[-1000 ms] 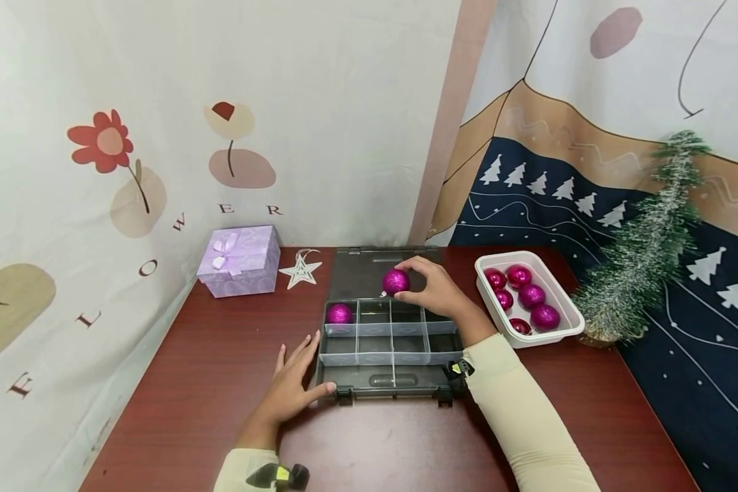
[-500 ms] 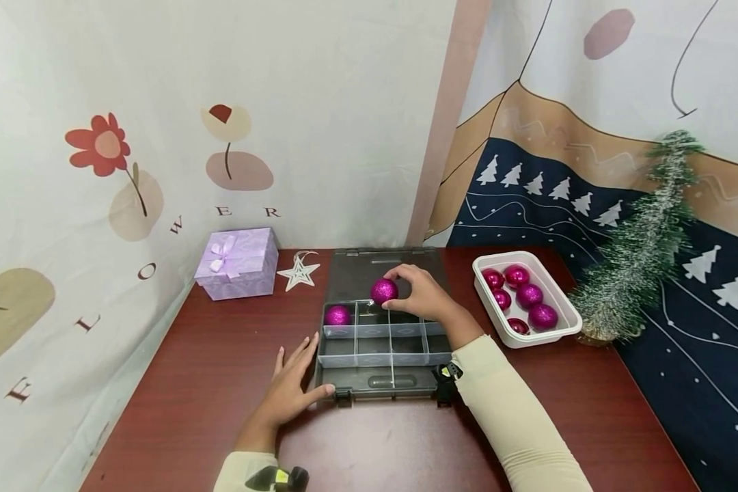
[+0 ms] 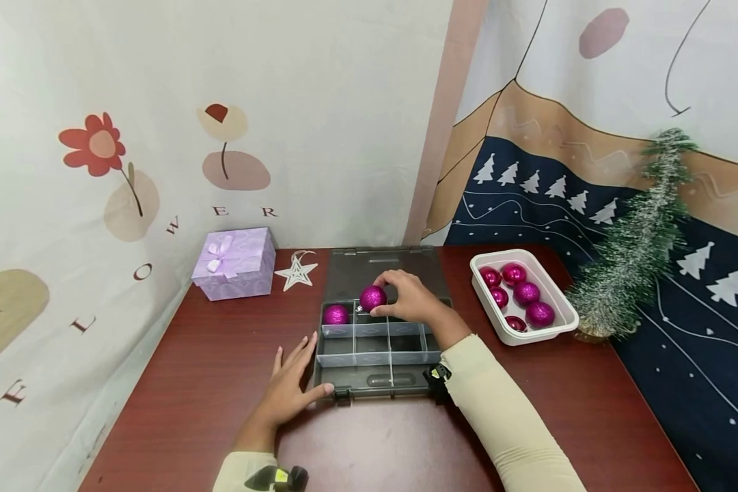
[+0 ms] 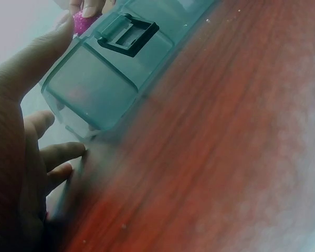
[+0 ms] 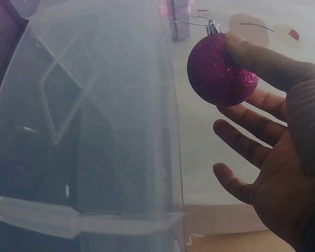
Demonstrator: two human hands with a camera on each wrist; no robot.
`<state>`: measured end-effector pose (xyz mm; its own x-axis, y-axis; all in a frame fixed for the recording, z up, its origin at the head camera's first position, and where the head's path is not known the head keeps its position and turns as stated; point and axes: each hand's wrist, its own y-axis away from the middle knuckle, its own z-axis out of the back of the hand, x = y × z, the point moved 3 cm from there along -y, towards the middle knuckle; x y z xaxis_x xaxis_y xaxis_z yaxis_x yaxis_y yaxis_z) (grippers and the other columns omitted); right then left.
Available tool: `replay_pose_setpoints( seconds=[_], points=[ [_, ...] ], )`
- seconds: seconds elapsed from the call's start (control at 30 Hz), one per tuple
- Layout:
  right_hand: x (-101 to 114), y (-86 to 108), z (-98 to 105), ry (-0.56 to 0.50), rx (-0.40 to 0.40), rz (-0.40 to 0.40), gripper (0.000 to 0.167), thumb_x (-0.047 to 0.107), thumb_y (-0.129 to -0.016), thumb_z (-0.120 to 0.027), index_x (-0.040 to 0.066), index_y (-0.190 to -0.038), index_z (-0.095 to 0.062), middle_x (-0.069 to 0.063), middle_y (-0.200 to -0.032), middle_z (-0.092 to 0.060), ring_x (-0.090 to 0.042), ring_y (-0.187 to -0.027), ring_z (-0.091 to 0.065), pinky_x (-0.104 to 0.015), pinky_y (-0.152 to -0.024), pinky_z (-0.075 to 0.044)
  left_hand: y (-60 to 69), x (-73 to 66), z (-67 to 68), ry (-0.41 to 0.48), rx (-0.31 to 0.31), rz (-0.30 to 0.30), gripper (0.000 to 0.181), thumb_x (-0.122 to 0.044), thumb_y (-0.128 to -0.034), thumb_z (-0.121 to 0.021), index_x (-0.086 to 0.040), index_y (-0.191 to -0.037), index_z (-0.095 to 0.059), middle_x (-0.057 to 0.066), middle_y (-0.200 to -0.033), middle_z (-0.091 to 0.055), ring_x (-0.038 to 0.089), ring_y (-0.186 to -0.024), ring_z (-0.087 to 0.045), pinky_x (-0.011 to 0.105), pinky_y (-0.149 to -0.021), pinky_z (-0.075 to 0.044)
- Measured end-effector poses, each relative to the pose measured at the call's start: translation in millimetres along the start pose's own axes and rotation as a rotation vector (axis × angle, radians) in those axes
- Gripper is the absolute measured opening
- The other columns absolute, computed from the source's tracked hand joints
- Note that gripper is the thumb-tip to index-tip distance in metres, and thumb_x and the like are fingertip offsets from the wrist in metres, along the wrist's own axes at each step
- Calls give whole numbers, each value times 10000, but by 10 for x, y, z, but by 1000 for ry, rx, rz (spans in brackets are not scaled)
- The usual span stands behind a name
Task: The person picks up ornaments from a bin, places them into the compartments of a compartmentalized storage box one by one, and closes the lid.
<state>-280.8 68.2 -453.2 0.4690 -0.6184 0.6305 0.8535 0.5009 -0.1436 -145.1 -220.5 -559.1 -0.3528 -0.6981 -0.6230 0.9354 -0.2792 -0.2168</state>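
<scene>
My right hand (image 3: 408, 298) pinches a glittery magenta Christmas bauble (image 3: 372, 298) between thumb and fingers, over the back row of a dark clear divided box (image 3: 381, 377). In the right wrist view the held bauble (image 5: 220, 71) shows a silver cap with a wire loop. A second glittery bauble (image 3: 336, 315) sits in the back left compartment. With fingers straight and spread, my left hand (image 3: 289, 383) rests along the box's left side, its thumb by the front left corner. The box's lid (image 3: 369, 266) lies folded back behind it.
At the right stands a white tub (image 3: 509, 336) of several magenta baubles, glittery and shiny. Beyond it is a small frosted Christmas tree (image 3: 633, 246). A lilac gift box (image 3: 236, 265) and a white star ornament (image 3: 296, 272) sit at the back left.
My right hand has carried the bauble left and slightly down, from over the lid to above the back row, beside the stored bauble. The left hand has stayed put.
</scene>
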Motion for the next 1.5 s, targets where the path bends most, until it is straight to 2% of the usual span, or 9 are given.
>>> replay_pose_setpoints(
  seconds=[0.2,0.33,0.43,0.57,0.73,1.07,1.17,1.5],
  points=[
    [8,-31,-32,49,25,24,522,315,-860,-959,93,-1270,-724,-106,-1273,-738,-317,-1259,-633,-612,-1144,-481,2,-33,30,-9,-11,-9,1100,-637,-893,-791,-82,-1721,-327,183,-1726,-453,492,-1601,-400,857,-1258,-37],
    [-6,-38,-51,53,54,22,513,311,-864,-956,92,-1268,-728,-108,-1276,-739,-366,-1280,-635,-597,-1118,-509,2,-42,42,-10,-8,-9,1102,-663,-899,-775,-85,-1723,-324,176,-1731,-448,486,-1605,-396,856,-1259,-32],
    [-15,-45,-70,63,85,18,503,317,-871,-951,96,-1266,-731,-103,-1286,-736,-352,-1267,-638,-554,-1076,-551,2,-40,41,-12,-7,-13,1099,-656,-900,-778,-83,-1722,-326,176,-1728,-452,489,-1602,-401,858,-1257,-39],
    [-17,-54,-94,81,118,9,513,316,-882,-942,93,-1290,-724,-101,-1339,-718,-301,-1274,-628,-531,-1100,-554,-5,-26,31,-7,-5,-12,1095,-615,-892,-800,-80,-1721,-326,181,-1726,-452,493,-1600,-402,857,-1259,-36],
    [-27,-73,-124,100,150,0,521,319,-888,-937,93,-1304,-721,-102,-1390,-697,-303,-1310,-624,-533,-1141,-538,-7,-14,27,10,-1,-1,1089,-576,-884,-813,-82,-1722,-324,182,-1732,-441,493,-1607,-388,846,-1269,-16],
    [-56,-121,-181,120,222,-63,543,357,-890,-929,102,-1320,-716,-105,-1497,-627,-319,-1397,-577,-585,-1227,-467,-1,11,15,6,16,21,1096,-555,-878,-821,-103,-1732,-305,172,-1744,-423,477,-1618,-379,836,-1278,-2],
    [-56,-125,-185,129,234,-63,538,351,-893,-928,100,-1320,-719,-110,-1501,-620,-324,-1403,-575,-591,-1226,-465,-1,18,8,5,20,25,1095,-550,-876,-824,-104,-1732,-307,168,-1744,-424,474,-1620,-379,835,-1279,-1],
    [-87,-114,-162,111,252,-71,504,335,-906,-918,139,-1331,-732,-115,-1545,-587,-358,-1498,-515,-699,-1287,-330,-4,14,-1,10,16,22,1092,-542,-874,-824,-97,-1729,-312,185,-1735,-433,483,-1614,-384,835,-1278,-1]
  ],
)
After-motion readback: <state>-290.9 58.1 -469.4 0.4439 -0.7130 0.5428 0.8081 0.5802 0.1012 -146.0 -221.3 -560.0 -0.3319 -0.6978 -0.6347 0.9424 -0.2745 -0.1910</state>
